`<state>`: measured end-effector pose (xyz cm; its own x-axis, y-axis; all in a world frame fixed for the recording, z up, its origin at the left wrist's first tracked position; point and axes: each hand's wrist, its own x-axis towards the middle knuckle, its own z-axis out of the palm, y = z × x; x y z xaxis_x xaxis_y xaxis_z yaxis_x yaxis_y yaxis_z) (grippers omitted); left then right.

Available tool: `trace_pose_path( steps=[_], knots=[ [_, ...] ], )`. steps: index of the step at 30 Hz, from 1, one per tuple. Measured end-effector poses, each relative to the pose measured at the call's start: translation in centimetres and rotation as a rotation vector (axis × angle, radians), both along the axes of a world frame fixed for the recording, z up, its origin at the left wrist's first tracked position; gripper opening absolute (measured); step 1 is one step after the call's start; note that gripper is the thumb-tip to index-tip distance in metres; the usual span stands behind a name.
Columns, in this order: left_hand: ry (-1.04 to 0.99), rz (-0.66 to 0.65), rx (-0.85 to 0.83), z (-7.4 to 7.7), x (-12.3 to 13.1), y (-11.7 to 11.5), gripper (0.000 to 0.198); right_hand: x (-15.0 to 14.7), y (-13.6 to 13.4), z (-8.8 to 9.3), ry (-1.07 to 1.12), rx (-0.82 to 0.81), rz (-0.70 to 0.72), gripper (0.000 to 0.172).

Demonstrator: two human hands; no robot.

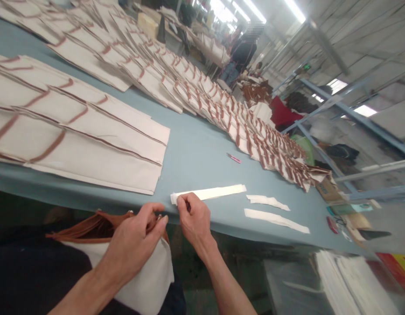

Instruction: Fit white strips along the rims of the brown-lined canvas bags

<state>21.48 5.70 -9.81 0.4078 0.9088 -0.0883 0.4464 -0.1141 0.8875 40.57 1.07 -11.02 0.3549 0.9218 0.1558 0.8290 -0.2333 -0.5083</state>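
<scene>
A white fabric bag with brown trim hangs over my lap, its brown-edged opening facing up. My left hand is closed on the bag's rim, thumb and fingers pinched at the right end of the opening. Just right of it, my right hand pinches the near end of a white strip that lies on the table. The fingers hide part of that end. Two shorter pieces, an upper white strip and a lower white strip, lie farther right.
Flat white pieces with brown bands cover the table's left. A long overlapping row of similar pieces runs along the back. Pink thread snips lie mid-table. Scissors sit at the right end. A person stands far back.
</scene>
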Motion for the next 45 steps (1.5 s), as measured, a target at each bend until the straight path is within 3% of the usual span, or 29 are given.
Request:
trace_pose_path(
  steps=[5,12,23,35,45],
  knots=[
    [-0.012,-0.030,-0.094,0.1,1.4,0.6,0.047,0.2,-0.1,-0.2,0.114,0.037,-0.016,0.042],
    [-0.065,-0.017,-0.187,-0.6,3.1,1.2,0.047,0.2,-0.5,-0.4,0.196,0.123,0.027,0.040],
    [-0.058,0.031,-0.217,-1.5,4.2,1.7,0.044,1.0,-1.4,0.3,0.257,0.229,0.257,0.031],
    [0.045,0.077,-0.244,0.8,4.9,2.1,0.046,1.7,-0.7,0.1,0.448,0.165,0.183,0.027],
    [0.099,0.187,-0.156,1.0,4.2,1.6,0.044,3.6,-1.1,0.0,0.662,0.135,0.089,0.034]
  ],
)
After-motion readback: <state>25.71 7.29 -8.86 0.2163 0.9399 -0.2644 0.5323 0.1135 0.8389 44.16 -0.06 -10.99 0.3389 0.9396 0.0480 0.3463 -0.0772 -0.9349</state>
